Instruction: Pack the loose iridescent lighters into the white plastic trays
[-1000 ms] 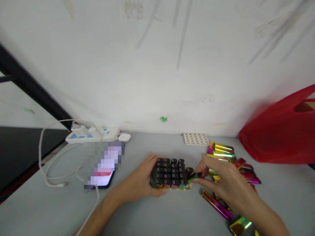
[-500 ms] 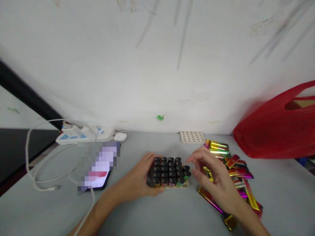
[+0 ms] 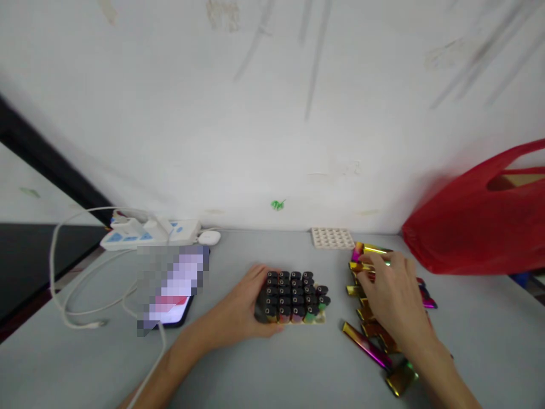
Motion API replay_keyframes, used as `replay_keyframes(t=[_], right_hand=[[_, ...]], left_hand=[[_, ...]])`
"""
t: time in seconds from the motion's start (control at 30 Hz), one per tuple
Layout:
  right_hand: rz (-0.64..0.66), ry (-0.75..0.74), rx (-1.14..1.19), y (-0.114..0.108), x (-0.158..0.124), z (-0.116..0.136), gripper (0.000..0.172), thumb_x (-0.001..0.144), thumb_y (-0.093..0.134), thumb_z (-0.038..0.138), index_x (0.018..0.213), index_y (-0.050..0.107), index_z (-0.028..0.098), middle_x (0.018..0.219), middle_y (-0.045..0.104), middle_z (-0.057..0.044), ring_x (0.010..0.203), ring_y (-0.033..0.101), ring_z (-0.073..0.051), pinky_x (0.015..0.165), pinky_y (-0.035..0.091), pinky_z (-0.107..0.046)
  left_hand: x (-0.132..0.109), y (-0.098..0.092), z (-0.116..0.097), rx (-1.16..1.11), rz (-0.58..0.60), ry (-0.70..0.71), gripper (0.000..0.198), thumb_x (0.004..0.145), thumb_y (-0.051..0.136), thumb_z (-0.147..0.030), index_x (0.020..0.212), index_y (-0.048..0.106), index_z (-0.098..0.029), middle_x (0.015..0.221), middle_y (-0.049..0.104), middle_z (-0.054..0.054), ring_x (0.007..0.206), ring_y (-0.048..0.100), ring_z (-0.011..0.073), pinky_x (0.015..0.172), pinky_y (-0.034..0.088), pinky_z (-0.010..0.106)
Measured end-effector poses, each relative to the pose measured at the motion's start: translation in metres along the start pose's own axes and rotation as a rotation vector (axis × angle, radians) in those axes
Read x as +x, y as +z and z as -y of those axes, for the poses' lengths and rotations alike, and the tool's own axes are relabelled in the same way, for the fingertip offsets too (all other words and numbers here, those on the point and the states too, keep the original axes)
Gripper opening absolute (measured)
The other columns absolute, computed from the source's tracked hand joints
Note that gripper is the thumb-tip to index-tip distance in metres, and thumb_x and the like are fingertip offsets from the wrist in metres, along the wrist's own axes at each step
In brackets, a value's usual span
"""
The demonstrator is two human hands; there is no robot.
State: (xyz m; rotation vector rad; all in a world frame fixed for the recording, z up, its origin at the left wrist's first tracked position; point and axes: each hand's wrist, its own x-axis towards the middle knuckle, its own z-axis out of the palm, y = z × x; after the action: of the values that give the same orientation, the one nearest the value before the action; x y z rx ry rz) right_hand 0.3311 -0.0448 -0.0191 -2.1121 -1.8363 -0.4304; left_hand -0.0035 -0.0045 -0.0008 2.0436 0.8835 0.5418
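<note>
My left hand (image 3: 244, 304) is wrapped around the left side of a block of upright lighters (image 3: 290, 298) with black tops. They stand packed in rows in a pale tray (image 3: 319, 319), whose right front corner shows. To the right, my right hand (image 3: 392, 287) is over a loose pile of shiny lighters (image 3: 372, 328) in gold, red and purple. Its thumb and forefinger close on a gold lighter (image 3: 359, 266) at the pile's left side; the other fingers are curled and partly hidden. A purple and gold lighter (image 3: 366, 343) lies nearer me.
A white holed tray (image 3: 332, 238) lies against the wall. The red bag (image 3: 481, 227) stands at the right. On the left are a phone (image 3: 176, 301), a white power strip (image 3: 149, 234), a white charger (image 3: 209, 237) and a looping white cable (image 3: 53, 255).
My right hand has moved from beside the packed lighters to the right, onto the loose pile, and its fingers have closed on a lighter. My left hand has stayed at the block.
</note>
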Motion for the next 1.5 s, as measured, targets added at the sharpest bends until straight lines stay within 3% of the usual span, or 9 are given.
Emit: replay_keyframes(t=[0.27, 0.47, 0.7, 0.93, 1.13, 1.27, 1.5], right_hand=[[0.050, 0.069, 0.111, 0.019, 0.001, -0.012, 0.031, 0.102, 0.062, 0.038, 0.118, 0.082, 0.020, 0.109, 0.067, -0.020, 0.109, 0.057, -0.042, 0.092, 0.044, -0.052], [0.065, 0.131, 0.094, 0.019, 0.000, -0.009, 0.033, 0.100, 0.063, 0.046, 0.117, 0.080, 0.023, 0.115, 0.066, -0.020, 0.103, 0.055, -0.043, 0.083, 0.042, -0.052], [0.118, 0.112, 0.248, 0.018, 0.001, -0.006, 0.027, 0.098, 0.066, 0.047, 0.110, 0.078, 0.025, 0.117, 0.072, -0.016, 0.110, 0.057, -0.043, 0.085, 0.040, -0.050], [0.241, 0.026, 0.407, 0.003, 0.001, 0.007, 0.019, 0.102, 0.067, 0.041, 0.094, 0.080, 0.028, 0.120, 0.077, -0.010, 0.122, 0.057, -0.043, 0.090, 0.035, -0.050], [0.282, -0.049, 0.493, -0.002, 0.001, 0.012, 0.019, 0.105, 0.068, 0.043, 0.115, 0.080, 0.032, 0.122, 0.077, -0.008, 0.122, 0.061, -0.039, 0.094, 0.038, -0.049], [0.280, -0.133, 0.420, 0.004, -0.001, 0.016, 0.021, 0.111, 0.062, 0.041, 0.115, 0.081, 0.033, 0.119, 0.076, -0.009, 0.120, 0.062, -0.039, 0.093, 0.038, -0.049], [0.134, -0.319, 0.157, 0.026, -0.005, 0.007, 0.028, 0.112, 0.049, 0.023, 0.113, 0.077, 0.021, 0.114, 0.074, -0.016, 0.109, 0.060, -0.039, 0.086, 0.037, -0.046]], left_hand=[[0.000, 0.001, -0.001, 0.017, -0.009, -0.001, 0.070, 0.073, 0.094, -0.023, 0.136, 0.064, -0.024, 0.135, 0.066, 0.007, 0.132, 0.063, 0.0354, 0.120, 0.049, 0.046], [0.000, 0.002, -0.003, 0.045, -0.025, 0.017, 0.066, 0.074, 0.094, -0.025, 0.133, 0.065, -0.026, 0.131, 0.068, 0.006, 0.127, 0.065, 0.0353, 0.116, 0.052, 0.047], [0.000, 0.002, -0.001, 0.036, -0.020, 0.010, 0.070, 0.073, 0.094, -0.024, 0.136, 0.063, -0.025, 0.135, 0.066, 0.008, 0.131, 0.063, 0.0360, 0.119, 0.051, 0.049], [0.001, 0.000, -0.001, 0.010, 0.002, 0.004, 0.070, 0.074, 0.094, -0.025, 0.136, 0.063, -0.026, 0.137, 0.067, 0.007, 0.133, 0.063, 0.0351, 0.119, 0.050, 0.046], [0.000, 0.002, -0.001, 0.031, -0.017, -0.007, 0.068, 0.073, 0.094, -0.026, 0.134, 0.064, -0.025, 0.135, 0.068, 0.008, 0.131, 0.063, 0.0373, 0.119, 0.050, 0.048], [0.000, 0.002, -0.001, 0.031, -0.014, 0.001, 0.069, 0.072, 0.095, -0.026, 0.134, 0.064, -0.024, 0.134, 0.067, 0.008, 0.131, 0.064, 0.0366, 0.118, 0.051, 0.047], [0.001, 0.001, 0.000, 0.045, -0.005, 0.013, 0.073, 0.073, 0.096, -0.025, 0.137, 0.062, -0.024, 0.136, 0.065, 0.008, 0.132, 0.062, 0.0351, 0.120, 0.049, 0.047]])
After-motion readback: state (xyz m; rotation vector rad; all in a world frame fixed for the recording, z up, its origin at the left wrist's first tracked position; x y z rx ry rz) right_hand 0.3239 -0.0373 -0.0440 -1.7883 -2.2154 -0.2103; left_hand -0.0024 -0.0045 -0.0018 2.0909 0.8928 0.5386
